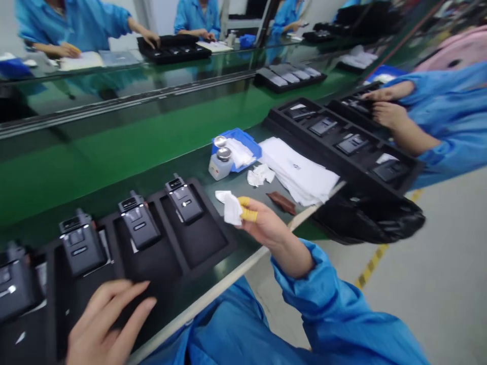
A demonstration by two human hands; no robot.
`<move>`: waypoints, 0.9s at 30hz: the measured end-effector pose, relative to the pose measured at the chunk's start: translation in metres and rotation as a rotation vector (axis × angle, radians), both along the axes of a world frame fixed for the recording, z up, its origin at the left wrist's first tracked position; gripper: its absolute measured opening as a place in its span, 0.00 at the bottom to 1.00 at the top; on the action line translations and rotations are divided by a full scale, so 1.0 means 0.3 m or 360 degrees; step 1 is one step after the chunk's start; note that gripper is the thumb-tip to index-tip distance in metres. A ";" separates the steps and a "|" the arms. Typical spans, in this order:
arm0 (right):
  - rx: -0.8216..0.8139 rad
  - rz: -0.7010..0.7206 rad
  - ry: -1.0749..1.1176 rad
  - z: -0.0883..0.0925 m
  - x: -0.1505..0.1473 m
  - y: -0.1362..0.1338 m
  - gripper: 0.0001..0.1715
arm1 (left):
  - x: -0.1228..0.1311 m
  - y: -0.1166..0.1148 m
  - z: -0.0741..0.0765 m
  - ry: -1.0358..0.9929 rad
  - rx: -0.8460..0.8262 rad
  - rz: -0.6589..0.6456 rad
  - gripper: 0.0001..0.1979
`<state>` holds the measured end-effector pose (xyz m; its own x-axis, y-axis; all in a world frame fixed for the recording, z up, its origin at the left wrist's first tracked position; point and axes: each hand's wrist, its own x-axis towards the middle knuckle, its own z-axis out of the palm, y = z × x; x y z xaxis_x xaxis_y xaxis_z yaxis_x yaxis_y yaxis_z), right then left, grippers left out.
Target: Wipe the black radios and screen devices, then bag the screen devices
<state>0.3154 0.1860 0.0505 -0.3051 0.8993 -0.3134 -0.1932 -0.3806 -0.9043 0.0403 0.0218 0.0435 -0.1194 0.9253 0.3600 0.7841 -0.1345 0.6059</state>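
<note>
My left hand (104, 327) lies flat with fingers stretched out on the near edge of a black foam tray (205, 243). The tray holds several black handheld devices (139, 220) standing in its slots. My right hand (262, 223), with yellow finger cots on two fingers, pinches a small white wipe (230, 208) just right of the tray. A small white dispenser bottle (219, 163) with a metal top stands beyond the wipe.
A blue box (247, 142) of wipes, a stack of white sheets (300, 172), a brown strip (281, 203) and a black bag (365, 218) lie to the right. Another tray (342, 147) sits by a co-worker's hands (386, 114). More workers stand across the green conveyor (114, 147).
</note>
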 end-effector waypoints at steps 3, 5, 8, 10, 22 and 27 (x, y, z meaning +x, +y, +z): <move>-0.0363 0.0340 0.0446 0.039 -0.165 -0.045 0.19 | 0.080 0.107 0.085 -0.0476 -0.0210 -0.0021 0.08; -0.0480 0.0483 0.0578 0.043 -0.257 -0.073 0.18 | 0.110 0.156 0.100 -0.0896 -0.0361 0.0011 0.12; -0.0605 0.0624 0.0610 0.027 -0.347 -0.107 0.18 | 0.119 0.170 0.087 -0.1382 -0.0502 0.0058 0.12; -0.0597 0.0702 0.0520 0.013 -0.372 -0.121 0.17 | 0.111 0.154 0.076 -0.1542 -0.0455 0.0105 0.09; 0.0992 0.0666 -0.0474 0.036 -0.376 -0.173 0.15 | 0.054 0.106 0.078 -0.1779 -0.0543 0.0108 0.07; 0.0249 0.0705 -0.0141 0.005 -0.413 -0.142 0.16 | 0.026 0.093 0.086 -0.2024 -0.0576 0.0388 0.09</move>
